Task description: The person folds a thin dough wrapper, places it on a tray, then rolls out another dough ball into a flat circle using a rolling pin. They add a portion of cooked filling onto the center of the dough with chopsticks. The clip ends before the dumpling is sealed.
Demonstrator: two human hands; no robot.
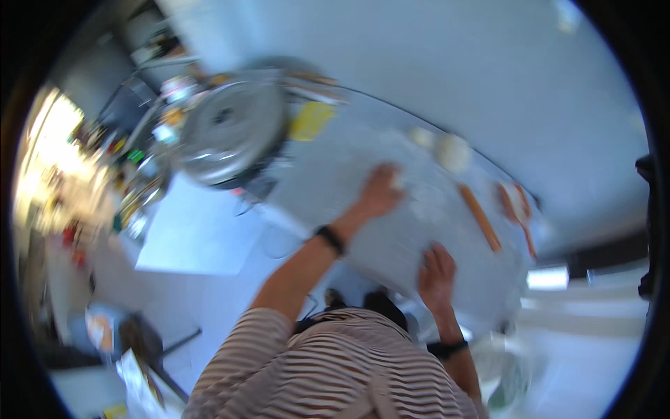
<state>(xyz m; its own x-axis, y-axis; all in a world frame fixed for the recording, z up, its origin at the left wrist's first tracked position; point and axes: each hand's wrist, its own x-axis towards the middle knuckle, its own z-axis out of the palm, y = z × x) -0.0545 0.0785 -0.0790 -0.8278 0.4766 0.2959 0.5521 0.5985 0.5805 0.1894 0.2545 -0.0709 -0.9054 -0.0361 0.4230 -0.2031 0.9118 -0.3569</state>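
Note:
Over the floured, pale work table my left hand reaches out, its fingers on or beside a small whitish lump, likely dough; blur hides whether it grips it. My right hand rests at the table's near edge, fingers slightly apart, with nothing visible in it. Loose flour lies right of my left hand. Farther back sit a large whitish ball of dough and a smaller pale piece. A wooden rolling pin lies at the right, next to a reddish-brown, long-handled tool or dish with white contents.
A large round metal pot with a lid stands at the left, beside a yellow sheet or packet. The wall borders the table's far side. A white surface lies below the pot. A translucent bag or bin is at the lower right.

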